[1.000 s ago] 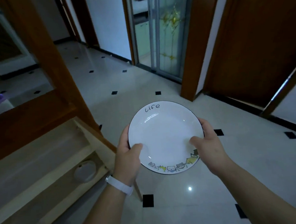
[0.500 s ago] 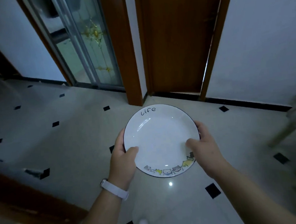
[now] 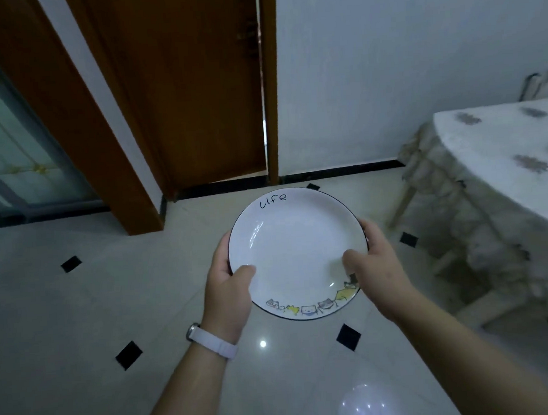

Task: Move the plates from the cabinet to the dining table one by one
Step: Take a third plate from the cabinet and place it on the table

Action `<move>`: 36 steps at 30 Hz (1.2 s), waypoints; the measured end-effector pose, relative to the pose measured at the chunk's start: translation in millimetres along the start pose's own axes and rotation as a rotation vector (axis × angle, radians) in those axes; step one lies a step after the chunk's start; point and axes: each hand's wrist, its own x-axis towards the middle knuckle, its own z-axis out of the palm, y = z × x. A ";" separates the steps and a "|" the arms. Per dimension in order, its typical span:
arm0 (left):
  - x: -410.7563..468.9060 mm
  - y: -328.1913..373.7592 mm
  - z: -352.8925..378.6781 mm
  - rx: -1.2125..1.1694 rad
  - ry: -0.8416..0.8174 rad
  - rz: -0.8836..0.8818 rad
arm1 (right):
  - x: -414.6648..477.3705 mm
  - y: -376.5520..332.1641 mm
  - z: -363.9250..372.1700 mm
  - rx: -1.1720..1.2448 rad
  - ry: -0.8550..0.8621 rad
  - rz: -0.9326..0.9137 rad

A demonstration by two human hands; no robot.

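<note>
A white plate (image 3: 297, 254) with a dark rim, the word "life" at its far edge and a row of cartoon cats at its near edge, is held level above the tiled floor (image 3: 79, 318). The left hand (image 3: 228, 294) grips the plate's left edge, thumb on the upper face and fingers closed beneath (a white watch (image 3: 210, 339) sits on that wrist). The right hand (image 3: 376, 274) grips the plate's right edge in the same way. Right of the plate stands the dining surface (image 3: 502, 159) under a pale patterned cloth, well apart from the plate. Beyond the plate is a wooden door (image 3: 192, 83) in a white wall.
</note>
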 end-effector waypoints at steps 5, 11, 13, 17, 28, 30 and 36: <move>45.0 1.5 19.8 -0.033 -0.201 0.017 | 8.6 -10.9 -9.7 0.027 0.175 0.004; 77.4 -6.1 72.9 -0.027 -0.420 -0.019 | 10.5 -4.8 -47.6 0.096 0.375 0.046; 87.6 -9.4 91.9 -0.008 -0.479 -0.035 | 14.4 1.8 -60.2 0.116 0.427 0.064; 111.2 -21.2 127.2 0.034 -0.541 -0.076 | 35.2 17.8 -85.1 0.155 0.483 0.086; 195.8 -29.9 268.8 0.108 -0.562 -0.086 | 156.6 33.7 -189.4 0.231 0.532 0.085; 211.8 -31.2 299.8 0.128 -0.567 -0.097 | 178.1 31.8 -214.0 0.241 0.530 0.100; 249.7 -27.7 386.9 0.139 -0.590 -0.082 | 229.8 20.8 -286.1 0.234 0.551 0.111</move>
